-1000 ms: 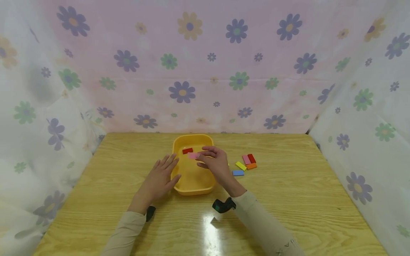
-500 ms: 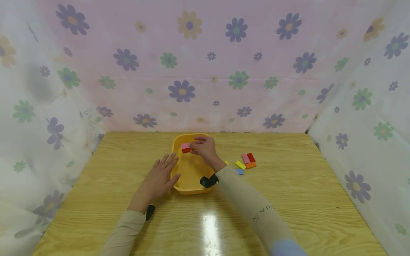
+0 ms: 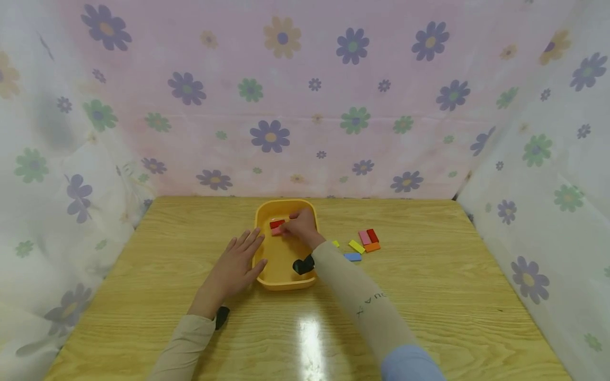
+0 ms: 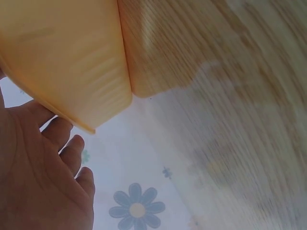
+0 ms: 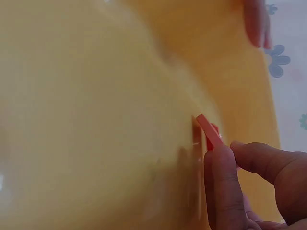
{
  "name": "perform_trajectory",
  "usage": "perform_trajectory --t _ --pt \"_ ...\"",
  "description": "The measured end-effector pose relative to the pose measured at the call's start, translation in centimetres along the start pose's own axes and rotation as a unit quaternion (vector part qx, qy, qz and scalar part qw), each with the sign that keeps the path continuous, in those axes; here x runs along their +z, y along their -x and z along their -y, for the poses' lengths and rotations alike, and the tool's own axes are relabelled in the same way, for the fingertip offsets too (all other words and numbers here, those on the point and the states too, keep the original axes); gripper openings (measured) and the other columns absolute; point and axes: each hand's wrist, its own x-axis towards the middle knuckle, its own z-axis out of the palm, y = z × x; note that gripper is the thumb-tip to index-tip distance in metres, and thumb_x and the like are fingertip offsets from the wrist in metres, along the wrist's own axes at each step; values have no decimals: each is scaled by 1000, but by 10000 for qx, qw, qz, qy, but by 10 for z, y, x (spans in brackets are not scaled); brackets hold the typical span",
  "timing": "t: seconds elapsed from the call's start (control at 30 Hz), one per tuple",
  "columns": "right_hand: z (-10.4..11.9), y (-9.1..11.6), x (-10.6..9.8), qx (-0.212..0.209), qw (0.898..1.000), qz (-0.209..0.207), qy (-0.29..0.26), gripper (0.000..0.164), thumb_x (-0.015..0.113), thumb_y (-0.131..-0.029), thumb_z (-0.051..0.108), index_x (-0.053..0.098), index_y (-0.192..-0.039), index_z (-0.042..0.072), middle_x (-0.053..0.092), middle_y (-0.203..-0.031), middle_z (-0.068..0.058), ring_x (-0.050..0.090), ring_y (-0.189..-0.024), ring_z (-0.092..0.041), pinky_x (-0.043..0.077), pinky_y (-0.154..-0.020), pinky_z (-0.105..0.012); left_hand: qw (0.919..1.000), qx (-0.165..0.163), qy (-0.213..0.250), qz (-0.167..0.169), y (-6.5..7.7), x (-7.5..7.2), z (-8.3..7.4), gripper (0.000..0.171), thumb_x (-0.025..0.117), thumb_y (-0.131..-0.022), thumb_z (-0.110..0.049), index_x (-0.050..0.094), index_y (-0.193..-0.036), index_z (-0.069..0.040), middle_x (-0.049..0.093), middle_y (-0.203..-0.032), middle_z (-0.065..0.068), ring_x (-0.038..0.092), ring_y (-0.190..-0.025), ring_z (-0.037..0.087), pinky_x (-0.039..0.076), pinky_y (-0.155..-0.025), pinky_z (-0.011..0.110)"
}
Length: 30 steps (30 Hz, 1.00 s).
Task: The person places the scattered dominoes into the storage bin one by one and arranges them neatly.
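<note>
My right hand (image 3: 301, 226) reaches into a yellow plastic basin (image 3: 281, 272) and pinches a pink block (image 3: 277, 231) between thumb and fingers. In the right wrist view the pink block (image 5: 209, 130) is tilted, its free end sticking out past the fingertips. Right behind it lies a red block (image 3: 277, 224) at the far left of the basin; whether the two touch I cannot tell. My left hand (image 3: 233, 264) lies with straight, spread fingers along the basin's left rim. From the left wrist view, the fingers of the left hand (image 4: 48, 163) meet that rim from outside.
Right of the basin, on the wooden table (image 3: 429, 296), lie a blue block (image 3: 352, 257), a yellow block (image 3: 356, 246), an orange block (image 3: 372, 247), a second pink block (image 3: 364, 237) and a second red block (image 3: 373, 235). Another yellow block (image 3: 335, 244) is partly hidden by the right arm.
The right hand carried the pink block leftward and away to behind the red one, then drew it back to its near side. The left hand stays at the rim.
</note>
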Motion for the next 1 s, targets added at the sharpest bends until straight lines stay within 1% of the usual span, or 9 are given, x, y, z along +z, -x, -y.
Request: perform_trajectory --t 0.2,0.3,0.4,0.47,0.57,0.7,0.77,0.87,1.0 --pt "-3 1 -1 -17 9989 99 454 61 77 -74 4 46 -123 -12 61 -96 -23 69 -69 -29 56 -62 -29 10000 13 -36 -13 0 -1 0 63 45 -96 -43 32 -145 -7 22 -153 10 19 -140 33 15 -111 56" --pt "-3 0 -1 -134 9974 98 700 66 77 -74 7 43 -127 -13 61 -101 -23 67 -70 -28 56 -68 -28 10000 12 -24 -15 0 -2 0 62 45 -96 -42 32 -145 -6 22 -153 10 18 -140 32 15 -111 56" --pt "-4 -2 0 -319 9945 7 1002 60 78 -73 10 49 -120 -13 59 -94 -15 58 -69 -22 50 -68 -25 10000 -10 -21 15 0 -2 -1 62 47 -96 -41 32 -145 -7 22 -154 10 18 -141 32 14 -111 55" --pt "-4 -3 1 -456 9921 -69 1163 50 79 -71 10 55 -109 -11 55 -84 -11 50 -68 -18 45 -63 -24 10000 -9 -20 11 0 -2 0 62 47 -95 -41 32 -145 -7 22 -153 10 18 -140 32 15 -111 55" --pt "-5 -5 3 -554 9882 -183 1414 37 79 -71 12 57 -95 -6 49 -73 -5 44 -64 -17 38 -56 -22 10000 13 1 -50 1 -2 0 63 47 -95 -42 33 -145 -7 23 -153 9 19 -140 32 15 -111 55" --pt "-5 -6 5 -622 9823 -330 1733 36 80 -71 16 57 -91 -4 45 -71 -3 42 -63 -16 35 -55 -21 9999 42 30 -127 1 0 1 62 47 -95 -42 34 -144 -7 24 -153 10 21 -140 32 16 -111 55" --pt "-5 -6 5 -651 9818 -361 1749 36 81 -71 17 57 -90 -3 44 -70 -2 42 -63 -16 34 -54 -22 9999 31 43 -109 0 1 1 62 47 -95 -42 34 -145 -7 24 -153 9 20 -140 32 16 -111 55" --pt "-5 -5 4 -639 9846 -275 1606 35 81 -71 16 55 -85 -2 41 -68 -2 42 -61 -16 35 -53 -22 10000 -1 24 -56 0 2 2 62 45 -96 -43 33 -145 -8 23 -153 9 19 -140 31 15 -112 54" --pt "-4 -3 1 -458 9897 -96 1353 39 81 -70 14 50 -86 -1 41 -71 -3 43 -61 -17 36 -54 -23 10000 -1 -10 -45 0 1 1 62 45 -96 -43 33 -145 -8 23 -153 9 20 -140 31 15 -112 54"
